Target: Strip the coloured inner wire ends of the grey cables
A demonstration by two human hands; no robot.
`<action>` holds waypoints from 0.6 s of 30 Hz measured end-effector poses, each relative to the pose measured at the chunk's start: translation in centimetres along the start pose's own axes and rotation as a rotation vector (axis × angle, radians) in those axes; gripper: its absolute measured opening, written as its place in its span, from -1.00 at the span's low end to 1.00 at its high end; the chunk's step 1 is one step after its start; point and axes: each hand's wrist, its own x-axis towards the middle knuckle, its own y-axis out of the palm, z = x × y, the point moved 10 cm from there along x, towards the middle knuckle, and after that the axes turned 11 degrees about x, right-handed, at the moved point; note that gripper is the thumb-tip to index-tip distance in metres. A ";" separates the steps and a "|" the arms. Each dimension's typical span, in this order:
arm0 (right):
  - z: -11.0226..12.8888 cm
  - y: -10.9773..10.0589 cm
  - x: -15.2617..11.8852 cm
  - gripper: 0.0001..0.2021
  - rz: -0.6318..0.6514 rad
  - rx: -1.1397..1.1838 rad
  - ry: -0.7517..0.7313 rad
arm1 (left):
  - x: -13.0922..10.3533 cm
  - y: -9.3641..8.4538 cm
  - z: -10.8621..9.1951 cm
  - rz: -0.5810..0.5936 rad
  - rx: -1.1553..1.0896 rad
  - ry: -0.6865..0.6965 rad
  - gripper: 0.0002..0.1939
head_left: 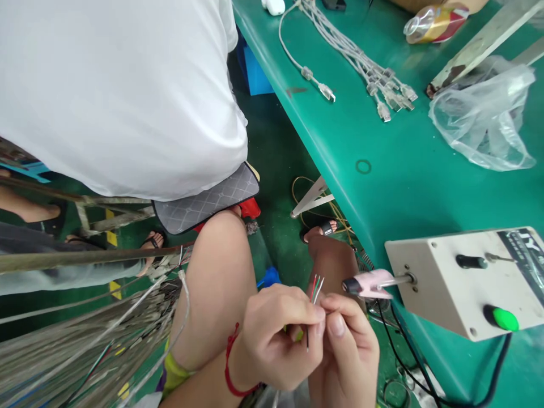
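Observation:
Thin red, green and white wires (pixel 315 289) with bare ends stick up between my two hands. My left hand (pixel 283 334), with a red string bracelet at its wrist, pinches them between thumb and forefinger. A short black wire (pixel 307 338) points down below its fingers. My right hand (pixel 346 340) is closed, its thumb and fingertips pressed together against the left fingertips; what lies inside its pinch is hidden. Just right of the hands, a rod with a pink-wrapped, dark-tipped end (pixel 369 283) juts from a beige machine box (pixel 442 289).
On the green table (pixel 340 130) lie grey USB cables (pixel 348 51), a clear plastic bag (pixel 484 119) and a plastic bottle (pixel 437 24). The box carries a green knob (pixel 504 319). A person in a white shirt (pixel 127 96) sits ahead. Many cables (pixel 97 345) hang at lower left.

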 end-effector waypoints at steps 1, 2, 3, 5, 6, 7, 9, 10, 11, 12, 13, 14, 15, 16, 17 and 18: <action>-0.1 0.2 0.0 -0.88 -0.013 -0.004 0.009 | -0.2 -0.1 0.1 -0.007 -0.017 -0.001 -0.77; -0.2 0.3 0.0 -0.87 -0.029 0.001 0.011 | -0.3 -0.1 0.1 -0.014 -0.033 -0.004 -0.77; -0.5 0.4 -0.1 -0.85 -0.043 0.022 0.015 | -0.5 -0.2 0.2 -0.018 -0.046 -0.008 -0.77; -1.5 0.2 -0.4 -0.85 -0.067 0.098 0.043 | -0.7 -0.3 0.3 -0.020 -0.055 -0.009 -0.76; -2.1 0.0 -0.7 -0.84 -0.081 0.141 0.066 | -0.8 -0.4 0.3 -0.019 -0.056 -0.006 -0.75; -2.7 -0.2 -1.0 -0.84 -0.093 0.178 0.090 | -0.8 -0.4 0.3 -0.019 -0.056 -0.004 -0.74; -3.6 -0.3 -1.6 -0.82 -0.097 0.211 0.150 | -0.7 -0.6 0.2 -0.017 -0.057 0.002 -0.73; -3.8 -0.2 -1.7 -0.81 -0.095 0.214 0.169 | -0.6 -0.6 0.2 -0.018 -0.058 0.005 -0.73; -3.8 -0.1 -1.8 -0.80 -0.093 0.214 0.182 | -0.5 -0.7 0.1 -0.018 -0.058 0.006 -0.72; -3.7 0.2 -1.8 -0.79 -0.087 0.211 0.188 | -0.4 -0.8 0.0 -0.018 -0.058 0.008 -0.72; -3.4 0.5 -1.6 -0.79 -0.080 0.207 0.191 | -0.4 -0.8 0.0 -0.018 -0.060 0.010 -0.71; -3.1 0.8 -1.5 -0.80 -0.071 0.205 0.188 | -0.5 -0.9 -0.1 -0.016 -0.063 0.011 -0.71; -2.8 1.2 -1.2 -0.80 -0.063 0.202 0.180 | -0.6 -0.9 -0.1 -0.012 -0.066 0.010 -0.70; -2.5 1.6 -1.0 -0.81 -0.052 0.194 0.179 | -0.8 -0.8 0.0 -0.011 -0.068 0.000 -0.71; -2.3 1.9 -0.8 -0.81 -0.039 0.179 0.179 | -1.0 -0.8 0.2 -0.009 -0.085 -0.020 -0.73; -2.1 2.1 -0.6 -0.82 -0.026 0.158 0.170 | -1.2 -0.6 0.7 -0.008 -0.129 -0.066 -0.78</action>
